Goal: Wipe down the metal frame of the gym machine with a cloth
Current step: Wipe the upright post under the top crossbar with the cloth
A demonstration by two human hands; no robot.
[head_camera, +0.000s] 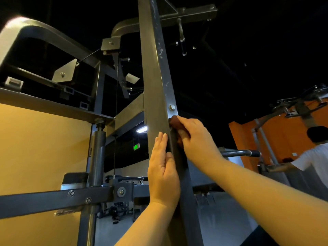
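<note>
Apparently crumpled cloth [174, 122] | right hand [197, 137] grips | square frame [156, 82] (left hand [163, 167] flat)

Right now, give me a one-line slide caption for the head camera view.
Right hand holds a reddish-brown cloth against the upright metal post below a bolt; left hand rests flat on it.

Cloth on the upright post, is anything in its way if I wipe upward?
Yes: a bolt head sticks out just above the cloth, on the same face of the post. Above it, nothing else visibly protrudes up to the crossbar. The right hand holds the cloth.
</note>
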